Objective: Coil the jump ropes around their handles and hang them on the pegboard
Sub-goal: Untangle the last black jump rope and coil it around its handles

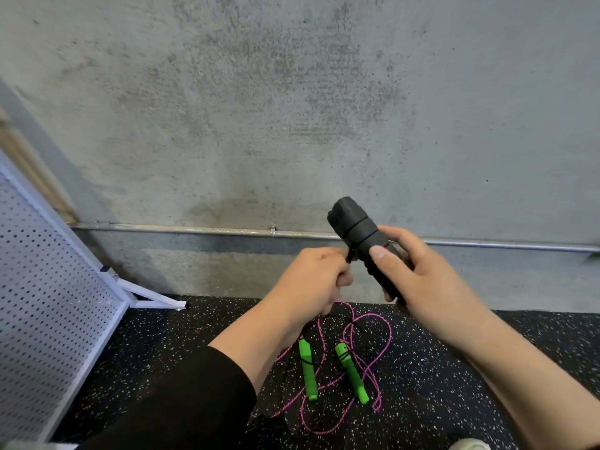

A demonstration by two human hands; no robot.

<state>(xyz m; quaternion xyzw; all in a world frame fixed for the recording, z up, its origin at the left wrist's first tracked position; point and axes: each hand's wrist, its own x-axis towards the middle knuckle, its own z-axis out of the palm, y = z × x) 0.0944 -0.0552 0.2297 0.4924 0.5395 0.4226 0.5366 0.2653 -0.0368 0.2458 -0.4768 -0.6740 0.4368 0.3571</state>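
Grey mottled concrete wall (292, 108) fills the upper view, a thin metal conduit (194, 229) clipped along its base, black rubber floor (454, 368) with white flecks below, and a pale wooden strip (29, 170) at far left, under even, soft light.

A black sleeve (194, 394) is worn behind the left hand (311, 280); the right hand (431, 280) and forearm are left bare.

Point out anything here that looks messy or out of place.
The pink rope with green handles lies in loose tangled loops on the speckled floor, uncoiled, with a thin black cord crossing it. The pegboard stands tilted at the left. Otherwise nothing looks damaged or spilled.
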